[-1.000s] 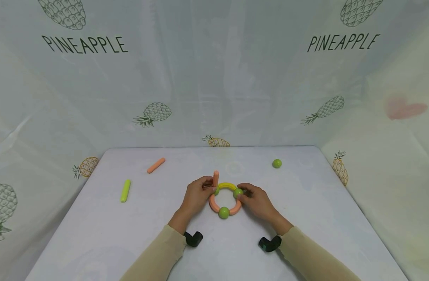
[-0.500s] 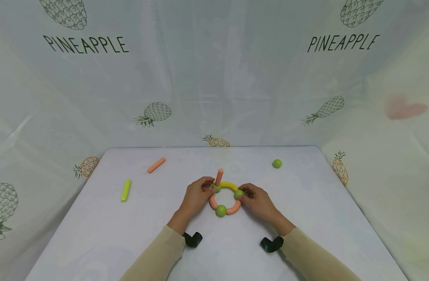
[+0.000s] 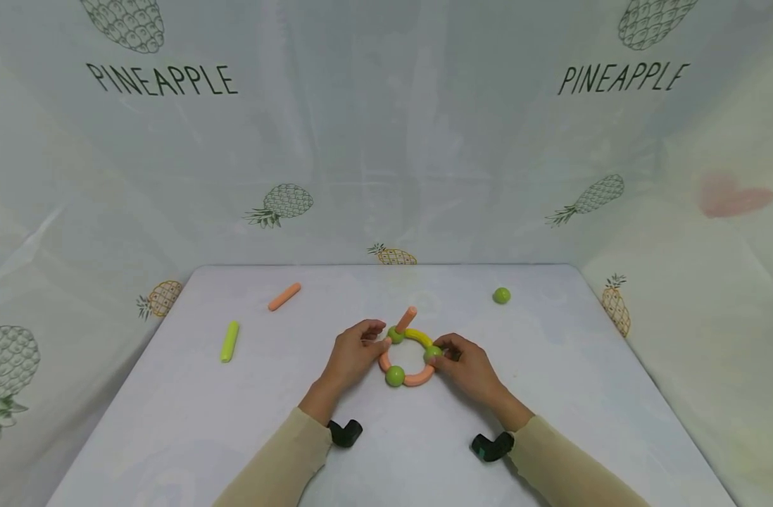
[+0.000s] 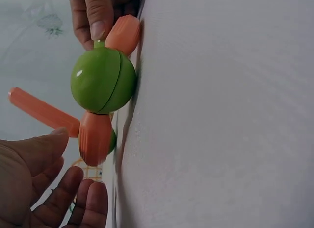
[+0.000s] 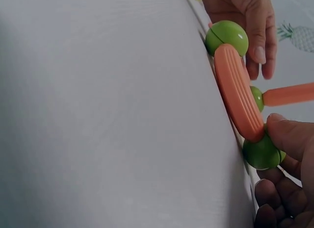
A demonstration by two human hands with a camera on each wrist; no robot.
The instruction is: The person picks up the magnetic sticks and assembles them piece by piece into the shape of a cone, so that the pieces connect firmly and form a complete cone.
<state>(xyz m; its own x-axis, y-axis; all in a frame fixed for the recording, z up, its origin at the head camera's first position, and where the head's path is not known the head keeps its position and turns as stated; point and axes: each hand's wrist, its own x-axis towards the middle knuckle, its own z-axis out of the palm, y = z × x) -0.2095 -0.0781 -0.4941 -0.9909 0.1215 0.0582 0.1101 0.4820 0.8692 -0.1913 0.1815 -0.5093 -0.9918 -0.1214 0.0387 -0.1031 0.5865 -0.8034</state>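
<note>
A small ring of curved rods joined by green balls lies on the table in the head view: a yellow curved rod (image 3: pixel 419 336) at the far side, orange curved rods (image 3: pixel 418 379) nearer. A straight orange rod (image 3: pixel 407 320) sticks up from the far-left green ball (image 3: pixel 396 335). My right hand (image 3: pixel 470 370) pinches the right-hand green ball (image 5: pixel 261 153) between thumb and fingers. My left hand (image 3: pixel 351 355) is at the ring's left side, fingers spread, its thumb tip beside the orange curved rod (image 4: pixel 95 137). The near green ball (image 4: pixel 103 81) sits between two orange curved rods.
A loose orange rod (image 3: pixel 284 296) and a yellow-green rod (image 3: pixel 229 341) lie to the left on the white table (image 3: pixel 171 408). One loose green ball (image 3: pixel 502 295) rests at the back right. A pineapple-print cloth (image 3: pixel 386 141) hangs around the table.
The ring has turned clockwise, its near ball shifting left and the upright orange rod moving right and tilting. My left hand has come away from the far-left ball; my right hand stays at its ball.
</note>
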